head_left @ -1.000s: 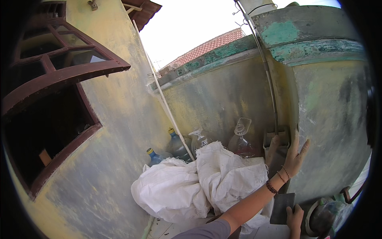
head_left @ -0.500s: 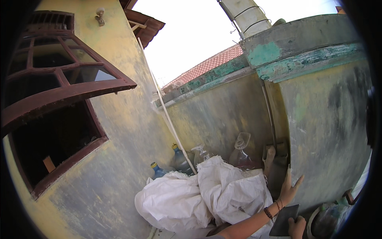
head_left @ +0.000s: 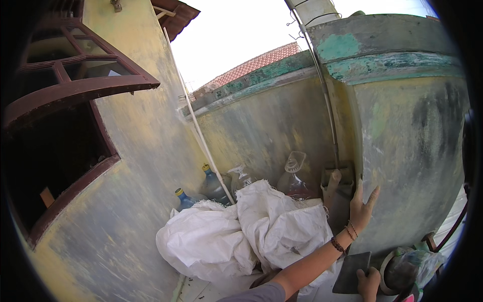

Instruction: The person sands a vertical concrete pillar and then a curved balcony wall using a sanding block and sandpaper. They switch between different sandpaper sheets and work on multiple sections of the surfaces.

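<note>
My left hand (head_left: 360,211), with dark bracelets at its wrist, reaches out with fingers spread by the corner of the weathered wall (head_left: 402,151). Nothing is in it; whether its fingertips touch the wall I cannot tell. Lower down, my right hand (head_left: 369,283) grips a dark grey flat rectangular plate (head_left: 350,269) by its right edge, the thumb lying on its face. The plate's exact kind does not show. Left of my left forearm lie two bulky white woven sacks, a left sack (head_left: 201,241) and a right sack (head_left: 282,221).
Behind the sacks stand blue-tinted jugs (head_left: 217,187) and a clear jug (head_left: 298,180). A thin white pole (head_left: 196,118) leans at the left wall, below an open brown-framed window (head_left: 75,83). A metal pipe (head_left: 326,100) meets a grey trough (head_left: 347,182). A plastic-covered round object (head_left: 402,272) sits at right.
The view has shifted, so the sacks and walls sit further left and higher. My left hand stays spread near the wall corner, and my right hand still holds the plate.
</note>
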A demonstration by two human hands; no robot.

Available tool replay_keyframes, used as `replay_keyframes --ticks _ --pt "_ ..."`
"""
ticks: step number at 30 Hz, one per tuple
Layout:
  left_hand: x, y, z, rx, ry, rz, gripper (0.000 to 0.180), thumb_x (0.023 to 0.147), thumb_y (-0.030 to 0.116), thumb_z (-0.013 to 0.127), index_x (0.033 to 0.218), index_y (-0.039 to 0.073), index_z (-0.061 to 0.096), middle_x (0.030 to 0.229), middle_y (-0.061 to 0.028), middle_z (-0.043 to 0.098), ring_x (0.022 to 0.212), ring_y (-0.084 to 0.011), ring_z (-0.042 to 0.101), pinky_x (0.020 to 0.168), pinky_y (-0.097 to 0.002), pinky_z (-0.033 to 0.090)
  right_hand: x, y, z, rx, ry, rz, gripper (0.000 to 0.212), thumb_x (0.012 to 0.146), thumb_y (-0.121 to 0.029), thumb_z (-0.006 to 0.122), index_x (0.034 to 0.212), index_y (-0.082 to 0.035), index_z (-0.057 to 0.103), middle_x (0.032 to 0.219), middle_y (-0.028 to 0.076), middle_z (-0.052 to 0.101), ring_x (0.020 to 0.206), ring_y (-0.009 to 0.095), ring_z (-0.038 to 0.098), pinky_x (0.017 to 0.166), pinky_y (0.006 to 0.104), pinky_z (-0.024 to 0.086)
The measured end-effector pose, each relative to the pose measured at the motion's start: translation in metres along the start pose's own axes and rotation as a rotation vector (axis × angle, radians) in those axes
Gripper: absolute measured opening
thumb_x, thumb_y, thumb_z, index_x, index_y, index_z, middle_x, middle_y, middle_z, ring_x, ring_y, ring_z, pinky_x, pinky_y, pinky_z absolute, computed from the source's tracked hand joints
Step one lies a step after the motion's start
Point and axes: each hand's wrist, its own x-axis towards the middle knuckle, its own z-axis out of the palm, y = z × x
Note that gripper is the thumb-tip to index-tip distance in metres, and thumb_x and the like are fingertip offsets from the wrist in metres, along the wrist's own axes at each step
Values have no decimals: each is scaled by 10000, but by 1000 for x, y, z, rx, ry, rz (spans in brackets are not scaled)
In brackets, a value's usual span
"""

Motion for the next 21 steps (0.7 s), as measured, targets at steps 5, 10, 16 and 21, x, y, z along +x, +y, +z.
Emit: replay_keyframes --ticks 5,10,16,21 --pt "-50 -55 -15 250 -127 -28 908 948 416 651 1528 -106 185 1558 -306 311 1475 -343 304 1195 -374 253 -15 -31 -17 -27 -110 14 424 906 -346 682 999 67 668 955 305 678 930 471 648 829 487 495" --pt "-106 -109 -19 345 -248 -248 902 953 435 632 1532 -96 188 1566 -302 301 1473 -329 313 1185 -362 277 -16 -24 -12 -85 -94 -34 416 892 -345 692 997 57 684 969 301 681 949 461 651 847 495 495" --pt "-71 -68 -22 283 -147 -100 837 952 426 639 1499 -103 291 1516 -266 416 1431 -279 402 1150 -335 334 -19 -34 -14 -110 -234 -10 424 885 -345 694 1032 53 697 1006 285 689 981 457 652 865 490 497" --pt "-53 -28 -13 310 -88 -42 779 962 392 631 1489 -94 325 1508 -263 426 1418 -285 415 1128 -333 364 -23 -34 -21 -91 -253 -17 419 885 -339 695 1034 53 698 1012 285 689 987 458 650 872 490 495"
